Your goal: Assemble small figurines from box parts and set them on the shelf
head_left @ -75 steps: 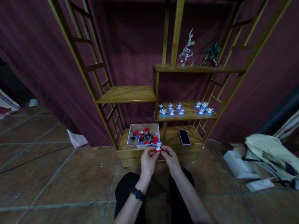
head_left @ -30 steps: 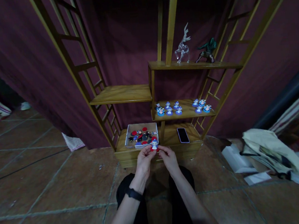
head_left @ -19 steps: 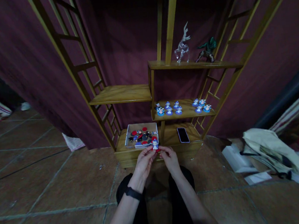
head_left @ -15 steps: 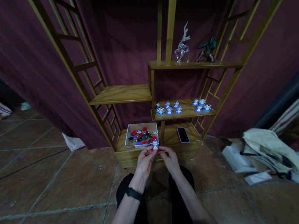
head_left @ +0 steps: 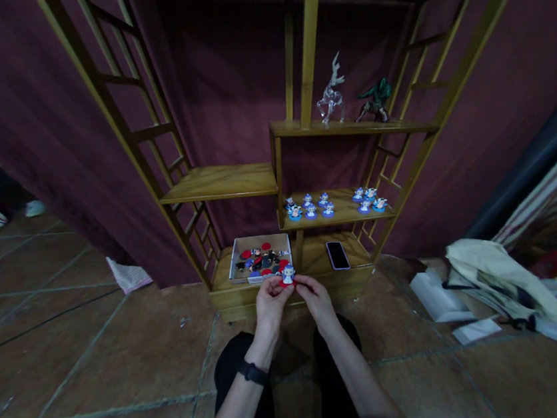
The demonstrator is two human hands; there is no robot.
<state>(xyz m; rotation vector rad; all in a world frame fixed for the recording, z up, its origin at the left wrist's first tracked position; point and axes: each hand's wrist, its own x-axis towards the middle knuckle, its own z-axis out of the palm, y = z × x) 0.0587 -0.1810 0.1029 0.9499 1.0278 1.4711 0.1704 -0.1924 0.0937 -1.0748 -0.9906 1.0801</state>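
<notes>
The left hand (head_left: 270, 304) and right hand (head_left: 317, 298) met just in front of a cabinet, with a small blue-and-white figurine (head_left: 287, 274) upright between them; the left thumb and fingers were pinched in on its red base (head_left: 287, 284) from the left, while the right fingertips closed at the base's right edge, with little gap visible on either side; how hard they pressed, I could not tell.

Beyond the fingers stood a shallow box (head_left: 255, 279) of loose red, black and blue pieces; to its right lay a phone (head_left: 337, 255); on the shelf (head_left: 345, 211) above, six figurines (head_left: 311, 211) stood at the left and four figurines (head_left: 365, 206) at the right.

The likeliest mishap was a slip, since only fingertips held so small a base; uneven pressure could have tipped the figurine or, if the joint was loose, parted it from the base; a drop could have ended among the jumbled pieces or on the tiled floor (head_left: 125, 361).
</notes>
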